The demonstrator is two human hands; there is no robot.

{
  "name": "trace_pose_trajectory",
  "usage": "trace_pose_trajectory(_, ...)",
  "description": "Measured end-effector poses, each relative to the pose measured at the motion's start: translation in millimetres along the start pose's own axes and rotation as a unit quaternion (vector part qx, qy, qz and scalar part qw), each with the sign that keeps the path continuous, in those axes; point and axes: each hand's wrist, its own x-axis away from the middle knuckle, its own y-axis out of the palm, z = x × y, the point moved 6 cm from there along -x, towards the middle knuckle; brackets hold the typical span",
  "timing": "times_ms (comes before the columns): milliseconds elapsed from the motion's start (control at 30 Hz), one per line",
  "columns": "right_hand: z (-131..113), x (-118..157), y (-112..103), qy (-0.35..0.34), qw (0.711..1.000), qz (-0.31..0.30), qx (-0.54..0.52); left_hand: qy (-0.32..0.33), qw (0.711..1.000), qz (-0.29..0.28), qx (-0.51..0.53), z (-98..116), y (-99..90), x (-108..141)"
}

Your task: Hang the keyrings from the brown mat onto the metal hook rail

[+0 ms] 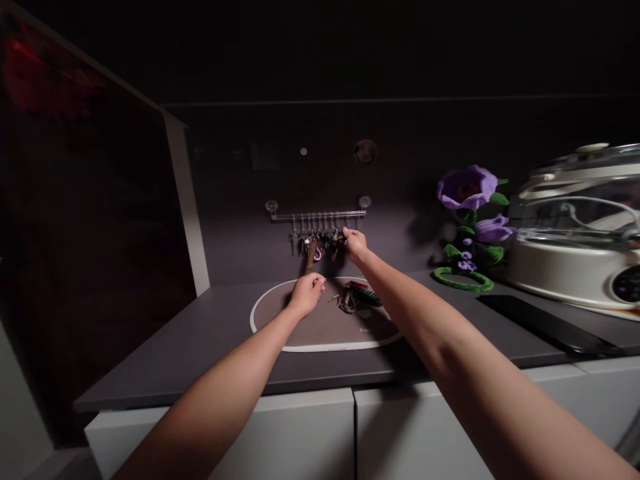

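Observation:
A clear hook rail (pixel 320 215) is fixed to the dark back wall, with several keys (pixel 310 241) hanging from its hooks. My right hand (pixel 355 245) is raised to the right end of this row, its fingers pinched on keys at a hook. Lower down, my left hand (pixel 307 294) hovers over the oval mat (pixel 320 333), fingers curled; whatever they hold, if anything, is hidden. Between my hands a pile of keys (pixel 348 300) lies on the mat, against a dark green and red item (pixel 366 293) partly covered by my right forearm.
Purple flowers (pixel 468 188) with a green ring base stand on the counter (pixel 200 347) at right. Beside them is a cream appliance with a clear lid (pixel 565 260). A flat black slab (pixel 545 323) lies in front. White cabinet doors (pixel 310 427) are below the counter edge.

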Motion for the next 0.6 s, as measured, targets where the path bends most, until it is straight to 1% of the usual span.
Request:
trace_pose_trajectory(67, 2, 4, -1, 0.025, 1.0, -0.001, -0.014, -0.003, 1.0, 0.001, 0.003, -1, 0.2, 0)
trace_pose_trajectory(167, 4, 7, -2, 0.033, 0.999, -0.011, -0.022, -0.008, 1.0, 0.0, 0.005, 0, 0.1, 0)
trace_pose_trajectory(467, 9, -2, -10, -0.03, 0.998, -0.001, 0.046, -0.01, 1.0, 0.0, 0.008, 0, -0.3, 1)
trace_pose_trajectory(533, 11, -3, -12, -0.032, 0.998, -0.008, 0.048, -0.011, 1.0, -0.005, 0.012, -2, 0.6, 1)
trace_pose_trajectory(600, 12, -4, -12, -0.041, 0.998, -0.029, 0.044, -0.01, 1.0, -0.009, 0.013, -3, 1.0, 0)
